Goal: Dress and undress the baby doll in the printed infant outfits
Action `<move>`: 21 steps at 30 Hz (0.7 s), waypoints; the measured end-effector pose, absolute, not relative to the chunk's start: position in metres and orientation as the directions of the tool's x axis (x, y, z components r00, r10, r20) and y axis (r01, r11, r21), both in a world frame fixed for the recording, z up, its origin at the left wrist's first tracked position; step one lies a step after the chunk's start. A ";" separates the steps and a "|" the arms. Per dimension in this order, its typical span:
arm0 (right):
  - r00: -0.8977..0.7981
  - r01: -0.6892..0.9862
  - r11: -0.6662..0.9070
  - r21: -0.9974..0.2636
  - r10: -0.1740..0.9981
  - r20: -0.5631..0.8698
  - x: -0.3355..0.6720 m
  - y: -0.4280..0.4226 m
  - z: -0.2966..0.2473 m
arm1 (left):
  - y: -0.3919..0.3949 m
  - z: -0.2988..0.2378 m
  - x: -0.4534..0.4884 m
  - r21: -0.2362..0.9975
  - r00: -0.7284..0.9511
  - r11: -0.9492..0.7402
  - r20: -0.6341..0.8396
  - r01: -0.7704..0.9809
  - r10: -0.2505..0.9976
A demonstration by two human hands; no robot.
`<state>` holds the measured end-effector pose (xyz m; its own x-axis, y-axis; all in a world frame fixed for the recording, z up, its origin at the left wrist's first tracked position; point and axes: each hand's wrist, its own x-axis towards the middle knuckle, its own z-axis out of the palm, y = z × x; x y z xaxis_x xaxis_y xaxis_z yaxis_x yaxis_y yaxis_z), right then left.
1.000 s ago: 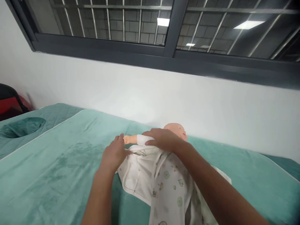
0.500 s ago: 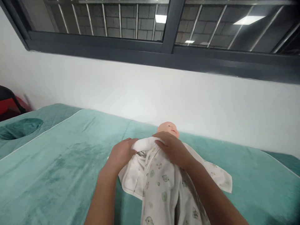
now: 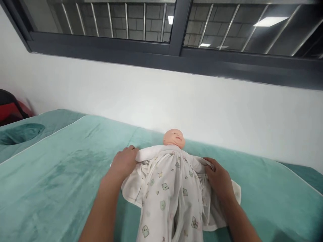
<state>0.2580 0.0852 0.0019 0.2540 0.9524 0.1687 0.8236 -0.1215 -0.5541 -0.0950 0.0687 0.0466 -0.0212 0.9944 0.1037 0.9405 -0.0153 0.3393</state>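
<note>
Gripping, left hand [image 3: 124, 163]: thumb and fingers closed on the end of a plain white sleeve [image 3: 150, 153].
Right hand [image 3: 219, 175]: thumb and fingertips pinching the edge of the second sleeve [image 3: 198, 164].
Doll [image 3: 174, 138]: on its back between the hands, arms out sideways, bald head near the wall [image 3: 126, 90].
Printed garment [image 3: 164, 196]: white with green animal motifs, covering the doll's front from the neck, running out of view below.
Side cloth [image 3: 132, 186]: white, spread under the left hand's sleeve.
Bed cover [image 3: 75, 174]: teal, wrinkled, beneath everything.
Window frame [image 3: 174, 55]: dark grey, metal bars [image 3: 127, 22] behind glass.
</note>
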 end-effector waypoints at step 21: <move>0.173 0.683 0.081 -0.726 0.948 0.268 0.270 0.087 -0.008 | 0.110 0.071 0.133 -0.033 0.473 -0.490 -0.213 0.871 0.855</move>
